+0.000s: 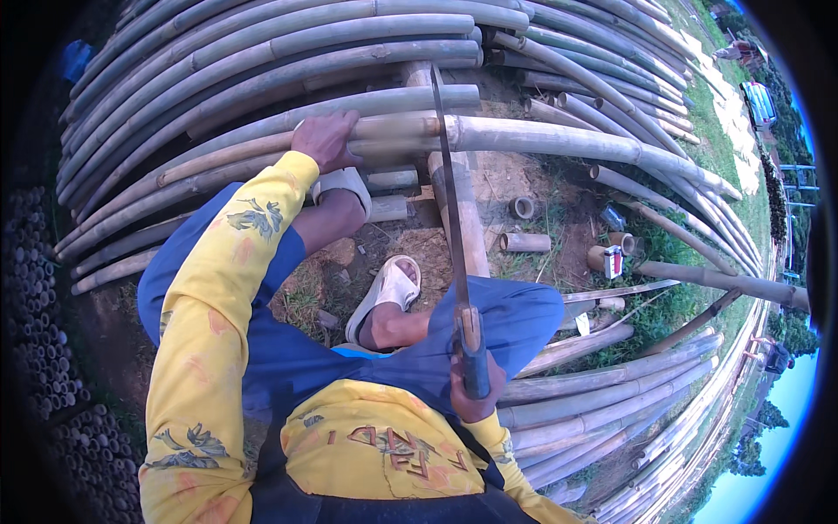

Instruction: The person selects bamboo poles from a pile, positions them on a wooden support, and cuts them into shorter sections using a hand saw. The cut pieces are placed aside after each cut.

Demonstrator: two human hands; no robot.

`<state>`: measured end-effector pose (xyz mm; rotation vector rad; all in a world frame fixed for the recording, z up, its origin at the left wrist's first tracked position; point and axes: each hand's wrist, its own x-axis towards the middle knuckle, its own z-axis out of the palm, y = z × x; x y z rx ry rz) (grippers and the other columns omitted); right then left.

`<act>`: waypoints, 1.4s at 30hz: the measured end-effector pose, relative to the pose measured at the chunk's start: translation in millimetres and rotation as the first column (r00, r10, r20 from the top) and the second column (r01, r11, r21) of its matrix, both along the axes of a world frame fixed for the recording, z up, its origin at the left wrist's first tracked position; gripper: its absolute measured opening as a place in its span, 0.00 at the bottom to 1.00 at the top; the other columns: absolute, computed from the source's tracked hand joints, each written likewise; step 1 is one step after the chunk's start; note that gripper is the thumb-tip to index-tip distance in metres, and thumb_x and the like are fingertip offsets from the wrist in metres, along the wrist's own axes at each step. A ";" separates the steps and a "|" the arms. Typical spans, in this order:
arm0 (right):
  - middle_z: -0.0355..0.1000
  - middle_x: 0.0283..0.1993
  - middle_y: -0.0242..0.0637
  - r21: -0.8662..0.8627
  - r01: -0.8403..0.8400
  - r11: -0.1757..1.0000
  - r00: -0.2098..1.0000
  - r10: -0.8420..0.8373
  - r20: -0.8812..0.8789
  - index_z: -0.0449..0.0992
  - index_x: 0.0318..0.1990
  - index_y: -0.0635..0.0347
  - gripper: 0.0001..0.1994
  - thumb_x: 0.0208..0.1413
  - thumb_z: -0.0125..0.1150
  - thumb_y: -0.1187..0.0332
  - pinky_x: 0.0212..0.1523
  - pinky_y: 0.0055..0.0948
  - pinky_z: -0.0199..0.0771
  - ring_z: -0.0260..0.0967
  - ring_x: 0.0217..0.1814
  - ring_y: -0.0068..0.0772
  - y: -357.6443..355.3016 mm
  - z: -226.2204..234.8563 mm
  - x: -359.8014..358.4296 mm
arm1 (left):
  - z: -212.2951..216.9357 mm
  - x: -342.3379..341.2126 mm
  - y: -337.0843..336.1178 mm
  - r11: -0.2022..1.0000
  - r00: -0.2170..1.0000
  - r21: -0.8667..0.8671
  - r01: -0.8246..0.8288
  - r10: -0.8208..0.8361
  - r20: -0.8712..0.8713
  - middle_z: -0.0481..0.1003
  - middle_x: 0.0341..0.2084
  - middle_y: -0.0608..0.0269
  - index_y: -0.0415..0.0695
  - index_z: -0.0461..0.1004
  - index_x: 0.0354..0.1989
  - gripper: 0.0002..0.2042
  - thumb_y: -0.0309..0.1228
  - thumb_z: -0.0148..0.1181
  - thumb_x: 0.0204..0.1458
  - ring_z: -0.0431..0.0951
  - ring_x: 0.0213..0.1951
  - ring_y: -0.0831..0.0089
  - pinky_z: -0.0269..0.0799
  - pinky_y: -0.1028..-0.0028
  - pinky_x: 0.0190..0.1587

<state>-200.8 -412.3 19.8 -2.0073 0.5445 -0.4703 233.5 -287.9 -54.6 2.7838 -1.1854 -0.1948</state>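
My right hand (478, 384) is closed around the handle of a handsaw (456, 218), close to my right knee. The saw's long thin blade points away from me and crosses a bamboo pole (541, 136) near the pole's joint. To the left of the blade, my left hand (327, 140) grips the same pole from above. That pole lies across a thicker bamboo support (463, 227) running away from me. Whether the blade has cut into the pole, I cannot tell.
Long bamboo poles (375, 52) lie stacked beyond my hands; more poles (611, 380) lie at the right. Short cut pieces (525, 242), a clear jar (613, 215) and a small red-and-white box (613, 262) rest on the ground. Many cut bamboo rings (44, 323) are piled at left. My sandalled foot (388, 297) stands below the pole.
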 end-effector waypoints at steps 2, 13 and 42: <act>0.74 0.28 0.40 -0.045 -0.047 0.998 0.992 0.052 0.112 0.79 0.43 0.62 0.08 0.56 0.65 0.76 0.31 0.30 0.73 0.73 0.26 0.29 -28.8 -23.7 54.7 | -1.2 0.3 -0.4 0.999 0.999 -0.039 0.018 -0.017 0.027 0.81 0.40 0.44 0.41 0.72 0.49 0.33 0.51 0.76 0.41 0.82 0.45 0.45 0.77 0.52 0.48; 0.71 0.29 0.29 0.081 -0.048 0.996 0.974 0.029 0.224 0.77 0.43 0.66 0.07 0.58 0.66 0.77 0.34 0.24 0.69 0.66 0.31 0.18 -48.1 -52.4 154.4 | 6.7 14.1 14.7 0.976 0.972 -0.179 0.122 -0.081 0.222 0.77 0.39 0.54 0.44 0.70 0.47 0.27 0.54 0.66 0.53 0.79 0.48 0.54 0.76 0.56 0.46; 0.72 0.29 0.32 0.060 -0.076 0.995 0.982 0.065 0.176 0.75 0.39 0.65 0.05 0.59 0.66 0.76 0.36 0.27 0.70 0.67 0.30 0.21 -58.9 -67.8 151.6 | -6.1 -37.3 274.7 0.974 0.985 0.143 -0.175 0.174 0.024 0.80 0.33 0.46 0.42 0.69 0.42 0.23 0.53 0.47 0.66 0.82 0.38 0.45 0.75 0.50 0.41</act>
